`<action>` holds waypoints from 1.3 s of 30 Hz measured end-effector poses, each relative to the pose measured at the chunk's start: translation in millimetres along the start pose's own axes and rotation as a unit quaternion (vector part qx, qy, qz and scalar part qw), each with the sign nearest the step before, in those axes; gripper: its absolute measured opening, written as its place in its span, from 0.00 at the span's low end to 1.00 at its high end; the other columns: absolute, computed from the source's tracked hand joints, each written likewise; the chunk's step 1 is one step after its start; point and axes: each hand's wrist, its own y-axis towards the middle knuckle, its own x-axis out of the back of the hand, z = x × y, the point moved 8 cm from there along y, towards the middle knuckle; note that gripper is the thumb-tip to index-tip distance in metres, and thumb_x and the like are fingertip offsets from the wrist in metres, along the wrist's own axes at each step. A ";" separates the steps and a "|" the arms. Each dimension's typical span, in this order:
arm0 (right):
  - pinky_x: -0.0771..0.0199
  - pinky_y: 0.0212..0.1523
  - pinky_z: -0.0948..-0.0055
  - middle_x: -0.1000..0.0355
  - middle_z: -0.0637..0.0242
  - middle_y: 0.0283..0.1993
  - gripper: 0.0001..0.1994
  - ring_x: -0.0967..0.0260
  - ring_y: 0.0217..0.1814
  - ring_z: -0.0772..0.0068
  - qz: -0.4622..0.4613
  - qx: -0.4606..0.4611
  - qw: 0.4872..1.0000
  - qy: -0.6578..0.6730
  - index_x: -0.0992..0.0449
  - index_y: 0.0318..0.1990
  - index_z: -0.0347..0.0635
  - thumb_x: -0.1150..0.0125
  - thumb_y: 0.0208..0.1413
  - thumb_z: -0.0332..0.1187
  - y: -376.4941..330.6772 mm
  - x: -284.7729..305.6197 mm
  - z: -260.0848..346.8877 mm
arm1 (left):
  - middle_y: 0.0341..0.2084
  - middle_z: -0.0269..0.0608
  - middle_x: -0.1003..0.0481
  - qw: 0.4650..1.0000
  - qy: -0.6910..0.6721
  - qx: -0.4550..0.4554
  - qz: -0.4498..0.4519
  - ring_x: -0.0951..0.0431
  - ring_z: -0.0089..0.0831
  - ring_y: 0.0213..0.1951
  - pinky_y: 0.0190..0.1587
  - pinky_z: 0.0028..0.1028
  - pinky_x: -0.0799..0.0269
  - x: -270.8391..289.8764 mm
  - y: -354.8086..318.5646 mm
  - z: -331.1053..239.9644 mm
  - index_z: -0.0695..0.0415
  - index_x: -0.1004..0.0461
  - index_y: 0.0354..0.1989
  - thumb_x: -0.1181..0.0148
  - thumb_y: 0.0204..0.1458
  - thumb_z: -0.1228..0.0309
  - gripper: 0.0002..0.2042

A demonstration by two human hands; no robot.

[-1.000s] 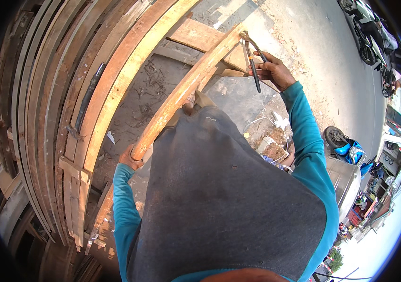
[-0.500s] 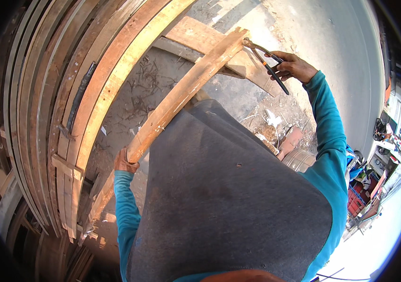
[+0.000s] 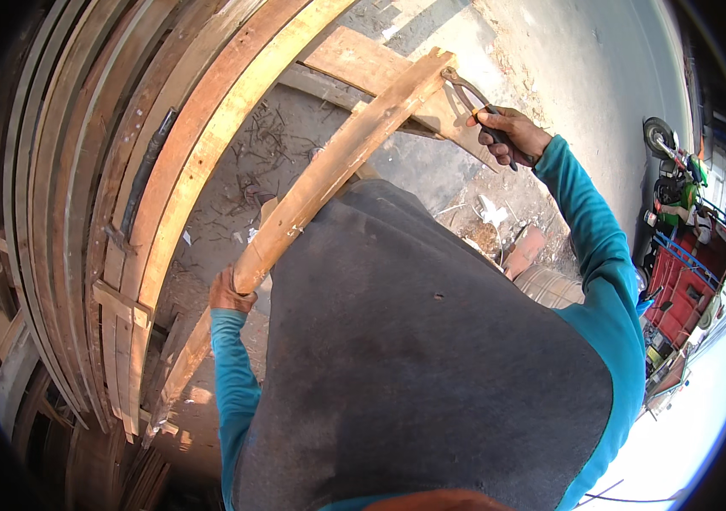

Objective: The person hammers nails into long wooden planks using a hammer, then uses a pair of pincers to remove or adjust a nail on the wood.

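A long wooden beam [image 3: 350, 153] slants across my front, its splintered far end resting over light planks. My left hand [image 3: 232, 291] is closed around the beam's lower part. In my right hand [image 3: 512, 136] are pincers [image 3: 463, 83] with dark handles and an orange band; the fingers wrap the handles. The pincer jaws meet the beam's far end; whether a nail sits between them is too small to tell.
Long boards [image 3: 201, 128] are stacked at the left, with a dark-handled hammer [image 3: 150, 166] on them. Light planks [image 3: 363, 64] lie beneath the beam's far end. A red cargo vehicle [image 3: 678, 285] and a green motorcycle [image 3: 674, 170] are on the right. Scraps litter the ground.
My right hand has closed more tightly around the pincer handles, which were spread before, and moved slightly left and down. The red vehicle and green motorcycle have come into fuller view.
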 end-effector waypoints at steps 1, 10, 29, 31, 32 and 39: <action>0.35 0.19 0.77 0.37 0.74 0.27 0.11 0.42 0.21 0.83 -0.041 0.029 0.998 0.032 0.31 0.44 0.43 0.51 0.69 0.42 7.0 -13.8 -14.0 | 0.44 0.55 0.26 0.999 -0.016 0.011 0.045 0.26 0.55 0.48 0.50 0.45 0.28 3.2 5.5 -2.3 0.58 0.32 0.56 0.32 0.31 0.65 0.36; 0.20 0.35 0.67 0.25 0.56 0.38 0.17 0.23 0.34 0.63 -0.132 0.207 0.955 0.167 0.33 0.56 0.34 0.49 0.66 0.36 54.7 -147.9 -72.2 | 0.44 0.49 0.19 0.980 -0.131 0.026 0.148 0.20 0.31 0.48 0.51 0.28 0.26 -27.3 33.8 59.8 0.62 0.34 0.63 0.30 0.32 0.63 0.42; 0.29 0.32 0.81 0.20 0.59 0.45 0.29 0.21 0.42 0.76 -0.075 0.168 0.981 -0.065 0.38 0.69 0.45 0.55 0.57 0.29 52.0 36.9 -18.7 | 0.34 0.49 0.18 0.952 -0.027 0.082 0.294 0.18 0.38 0.37 0.43 0.34 0.23 10.3 58.9 57.8 0.57 0.20 0.49 0.28 0.30 0.53 0.34; 0.30 0.31 0.82 0.20 0.60 0.46 0.30 0.21 0.42 0.76 -0.062 0.164 0.979 -0.102 0.39 0.70 0.46 0.55 0.57 0.29 49.5 33.9 -1.2 | 0.34 0.49 0.18 0.951 -0.037 0.099 0.292 0.18 0.38 0.37 0.43 0.33 0.23 -3.4 57.3 80.1 0.58 0.20 0.50 0.28 0.30 0.53 0.34; 0.29 0.33 0.80 0.20 0.60 0.46 0.31 0.21 0.42 0.76 -0.054 0.158 0.978 -0.124 0.40 0.71 0.47 0.55 0.57 0.29 46.4 34.1 7.9 | 0.35 0.50 0.18 0.949 -0.044 0.113 0.291 0.18 0.38 0.37 0.43 0.33 0.23 -11.5 52.5 92.1 0.58 0.21 0.51 0.28 0.30 0.54 0.34; 0.29 0.33 0.73 0.28 0.71 0.32 0.22 0.27 0.32 0.75 0.016 0.077 0.997 -0.012 0.34 0.65 0.43 0.52 0.65 0.37 47.3 30.8 2.5 | 0.34 0.51 0.18 0.964 -0.179 0.053 0.188 0.17 0.40 0.38 0.43 0.38 0.23 21.2 40.4 34.3 0.60 0.22 0.49 0.25 0.35 0.49 0.34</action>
